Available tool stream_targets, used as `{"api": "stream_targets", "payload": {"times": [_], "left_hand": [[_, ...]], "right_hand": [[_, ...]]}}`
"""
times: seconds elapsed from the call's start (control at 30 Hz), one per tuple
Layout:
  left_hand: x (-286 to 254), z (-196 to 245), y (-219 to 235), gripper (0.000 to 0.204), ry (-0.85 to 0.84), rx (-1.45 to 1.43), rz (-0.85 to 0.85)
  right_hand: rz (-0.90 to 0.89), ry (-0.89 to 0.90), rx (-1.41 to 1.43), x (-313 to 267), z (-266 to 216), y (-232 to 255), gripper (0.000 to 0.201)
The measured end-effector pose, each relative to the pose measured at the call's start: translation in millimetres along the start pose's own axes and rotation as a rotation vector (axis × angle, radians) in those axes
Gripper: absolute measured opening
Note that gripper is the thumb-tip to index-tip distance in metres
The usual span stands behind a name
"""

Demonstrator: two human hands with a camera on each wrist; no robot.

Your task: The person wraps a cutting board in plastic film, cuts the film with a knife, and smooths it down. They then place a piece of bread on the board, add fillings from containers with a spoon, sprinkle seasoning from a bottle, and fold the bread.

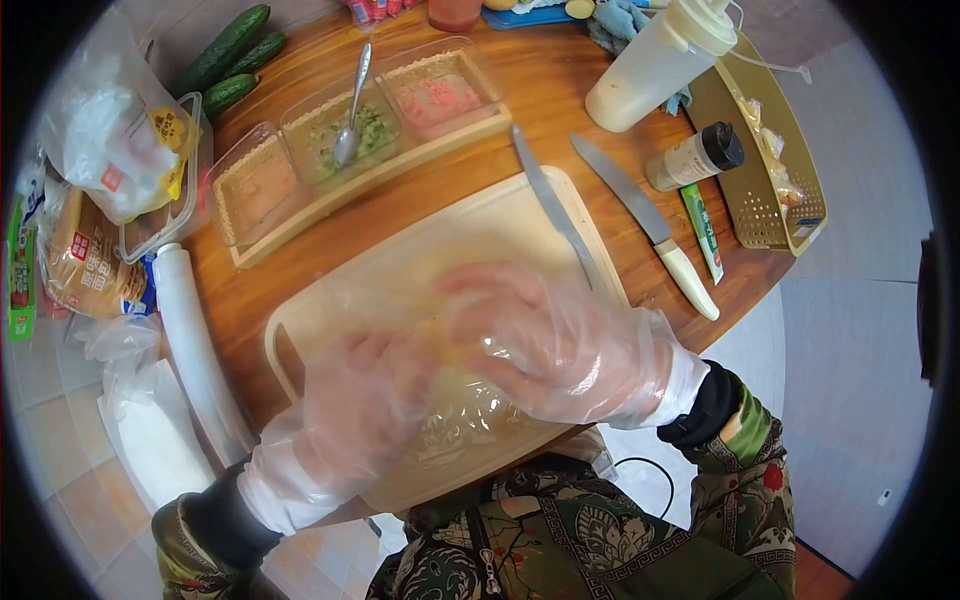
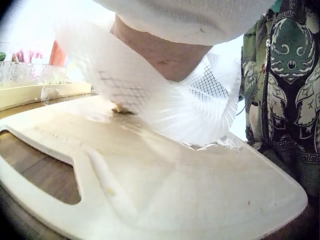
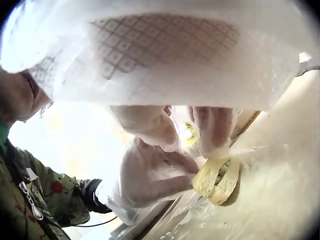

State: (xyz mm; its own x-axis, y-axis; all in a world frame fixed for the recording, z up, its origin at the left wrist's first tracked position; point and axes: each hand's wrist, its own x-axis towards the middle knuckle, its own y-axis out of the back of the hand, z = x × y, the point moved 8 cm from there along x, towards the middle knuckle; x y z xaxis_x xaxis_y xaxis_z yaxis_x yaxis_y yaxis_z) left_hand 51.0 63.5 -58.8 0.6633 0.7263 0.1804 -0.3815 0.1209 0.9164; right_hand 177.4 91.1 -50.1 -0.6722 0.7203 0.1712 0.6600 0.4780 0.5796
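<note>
Both hands wear clear plastic gloves and meet over the cream cutting board [image 1: 520, 215]. A stuffed bread roll [image 3: 217, 180], pale yellow with green filling at its open end, shows between them in the right wrist view. My left hand [image 1: 370, 380] grips it from the side, fingertips against the bread. My right hand [image 1: 545, 335] curls its thumb and fingers round the roll, and a yellow-green patch shows between them. Clear plastic film [image 1: 465, 415] lies wrinkled on the board under the hands. In the left wrist view the glove cuff [image 2: 165, 100] hides most of the left hand.
Two knives lie at the right: one blade [image 1: 550, 200] on the board, a white-handled knife [image 1: 650, 225] beside it. Behind stands a three-part tray [image 1: 375, 190] with a spoon [image 1: 352, 110]. A squeeze bottle [image 1: 655, 70], shaker [image 1: 695, 155] and film roll [image 1: 195, 340] flank the board.
</note>
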Motion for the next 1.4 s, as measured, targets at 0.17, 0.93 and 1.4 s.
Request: {"api": "stream_targets", "payload": {"times": [0.17,0.93,1.4], "left_hand": [[0,-1,4,0.024,0.018,-0.034,0.087],[1,0,5,0.04,0.046,0.053,0.059],[-5,3,20,0.067,0.074,0.364,0.06]], "right_hand": [[-0.055,0.01,-0.045,-1,-3,-3,0.037],[-0.011,0.066,-0.086,-6,-15,-6,0.046],[-0.058,-0.061,-0.053,-7,-6,-11,0.053]]}}
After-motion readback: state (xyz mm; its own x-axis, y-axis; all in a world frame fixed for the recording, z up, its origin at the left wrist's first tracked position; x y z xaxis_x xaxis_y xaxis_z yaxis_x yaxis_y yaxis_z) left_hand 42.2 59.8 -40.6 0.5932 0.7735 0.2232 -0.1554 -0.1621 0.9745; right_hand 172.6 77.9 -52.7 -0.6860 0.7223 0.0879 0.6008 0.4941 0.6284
